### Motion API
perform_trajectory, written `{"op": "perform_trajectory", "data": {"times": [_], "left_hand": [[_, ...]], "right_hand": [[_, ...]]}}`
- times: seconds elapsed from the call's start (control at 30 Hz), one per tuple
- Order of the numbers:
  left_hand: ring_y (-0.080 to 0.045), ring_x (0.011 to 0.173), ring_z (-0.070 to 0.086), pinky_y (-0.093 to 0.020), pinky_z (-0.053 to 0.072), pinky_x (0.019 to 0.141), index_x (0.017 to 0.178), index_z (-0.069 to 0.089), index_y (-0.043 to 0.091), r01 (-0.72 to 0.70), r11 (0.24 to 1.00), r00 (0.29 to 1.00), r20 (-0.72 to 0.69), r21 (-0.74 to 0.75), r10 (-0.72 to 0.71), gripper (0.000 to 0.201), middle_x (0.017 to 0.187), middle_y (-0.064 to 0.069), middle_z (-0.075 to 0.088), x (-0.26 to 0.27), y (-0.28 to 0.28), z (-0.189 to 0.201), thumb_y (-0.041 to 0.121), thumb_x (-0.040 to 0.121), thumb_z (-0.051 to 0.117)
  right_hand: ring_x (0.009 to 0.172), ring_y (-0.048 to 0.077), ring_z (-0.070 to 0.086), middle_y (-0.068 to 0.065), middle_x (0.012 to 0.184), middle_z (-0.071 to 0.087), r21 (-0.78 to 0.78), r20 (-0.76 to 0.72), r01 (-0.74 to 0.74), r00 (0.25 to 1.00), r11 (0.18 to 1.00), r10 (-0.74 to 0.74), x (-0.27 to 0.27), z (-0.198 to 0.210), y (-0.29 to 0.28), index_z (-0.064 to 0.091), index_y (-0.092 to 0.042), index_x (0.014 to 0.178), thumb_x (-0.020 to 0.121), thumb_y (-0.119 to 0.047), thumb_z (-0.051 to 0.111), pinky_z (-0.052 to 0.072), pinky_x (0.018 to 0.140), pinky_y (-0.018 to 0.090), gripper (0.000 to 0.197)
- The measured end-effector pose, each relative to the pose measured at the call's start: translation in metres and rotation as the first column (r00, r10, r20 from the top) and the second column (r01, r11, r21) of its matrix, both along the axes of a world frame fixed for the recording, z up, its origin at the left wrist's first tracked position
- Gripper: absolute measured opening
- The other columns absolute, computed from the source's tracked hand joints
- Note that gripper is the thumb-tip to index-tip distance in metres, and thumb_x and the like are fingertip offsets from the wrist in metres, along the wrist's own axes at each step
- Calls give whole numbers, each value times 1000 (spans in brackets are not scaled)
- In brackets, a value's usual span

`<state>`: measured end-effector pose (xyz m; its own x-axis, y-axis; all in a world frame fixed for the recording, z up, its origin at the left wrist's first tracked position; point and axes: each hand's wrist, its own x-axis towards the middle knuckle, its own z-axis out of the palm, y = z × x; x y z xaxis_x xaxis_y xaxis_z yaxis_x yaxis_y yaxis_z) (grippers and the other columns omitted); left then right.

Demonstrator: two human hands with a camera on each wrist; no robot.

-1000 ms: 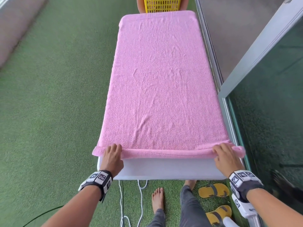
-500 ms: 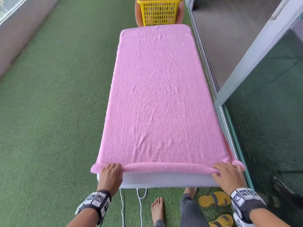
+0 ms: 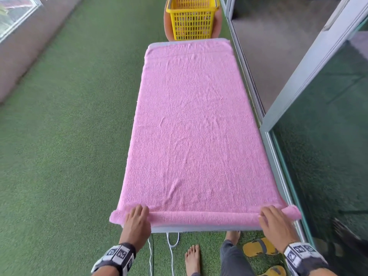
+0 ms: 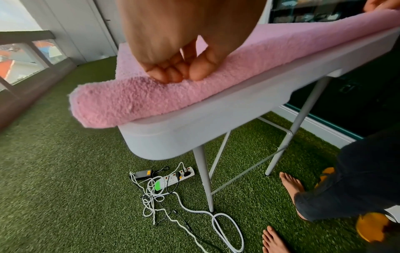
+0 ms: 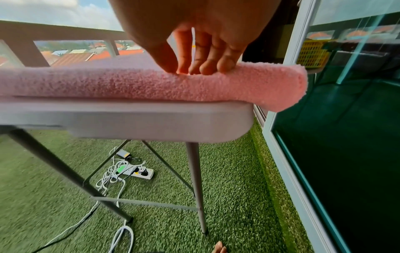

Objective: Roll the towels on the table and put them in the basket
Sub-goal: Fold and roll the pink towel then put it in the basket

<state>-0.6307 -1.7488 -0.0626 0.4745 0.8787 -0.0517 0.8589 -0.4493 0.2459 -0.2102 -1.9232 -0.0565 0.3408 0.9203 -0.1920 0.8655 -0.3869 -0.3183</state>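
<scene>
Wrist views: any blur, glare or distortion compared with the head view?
Head view: even daylight, towel sharp, blur at the lower right edge. Left wrist: hand soft and smeared, table edge bowed. Right wrist: grass streaked with motion blur, glass door reflecting the yellow basket.

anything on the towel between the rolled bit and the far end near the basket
Nothing visible. The pink towel lies bare from the roll under the left hand and right hand to the far edge; the yellow basket sits beyond the table.
</scene>
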Motion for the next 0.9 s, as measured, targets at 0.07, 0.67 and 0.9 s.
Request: {"op": "perform_trajectory", "data": {"times": [0.07, 0.67, 0.9], "left_hand": [[-12, 74, 43, -30, 53, 64, 89, 48, 17, 5, 999, 1000, -23, -37, -5, 49, 85, 3, 49, -4, -6, -3, -3, 50, 70], [-32, 122, 52, -52, 37, 105, 130, 52, 2, -124, 992, 992, 29, -15, 124, 56, 129, -17, 56, 10, 17, -5, -16, 78, 40], [-32, 108, 62, -49, 47, 95, 112, 64, 6, -27, 996, 1000, -13, -89, 26, 48, 116, -14, 64, 9, 1, -4, 4, 66, 79]], "right_hand": [[82, 4, 51, -15, 93, 50, 14, 2, -52, 999, 999, 52, -1, -1, -7, 53, -31, 92, 83, -34, 64, 52, 75, 28, 15], [126, 16, 48, -5, 138, 50, 60, 6, 24, 1000, 998, -25, 19, 6, 33, 50, -18, 136, 95, -19, 53, 33, 110, 43, 41], [122, 27, 52, 6, 129, 58, -129, 51, -65, 996, 990, 72, 9, -11, 6, 63, -18, 119, 73, -13, 76, 34, 107, 46, 48]]}}
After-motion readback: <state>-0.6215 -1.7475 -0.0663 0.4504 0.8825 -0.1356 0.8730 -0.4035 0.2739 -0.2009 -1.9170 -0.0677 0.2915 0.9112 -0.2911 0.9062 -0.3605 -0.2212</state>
